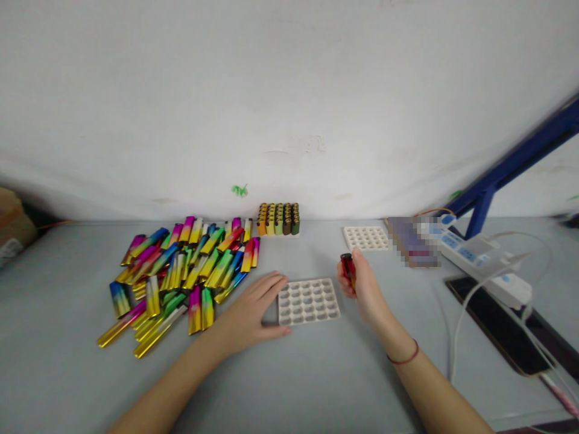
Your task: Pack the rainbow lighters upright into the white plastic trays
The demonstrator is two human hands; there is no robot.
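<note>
My right hand (367,286) is closed around a red lighter (347,266) with a black top. The lighter stands above the table, to the right of a white tray (308,301) with rows of round hollows. At that tray's left side lies my left hand (253,307), thumb and fingers spread, with the fingertips at its left corners. No lighter shows in the tray's hollows. Left of my left hand, a loose pile of shiny multicoloured lighters (194,265) covers part of the table.
Against the wall stands a tray packed with upright lighters (278,220). A second white hollowed tray (366,238) lies at the back right, beside a blurred-out object (414,241). Farther right are a power strip (479,259), white cables and a dark phone (497,325).
</note>
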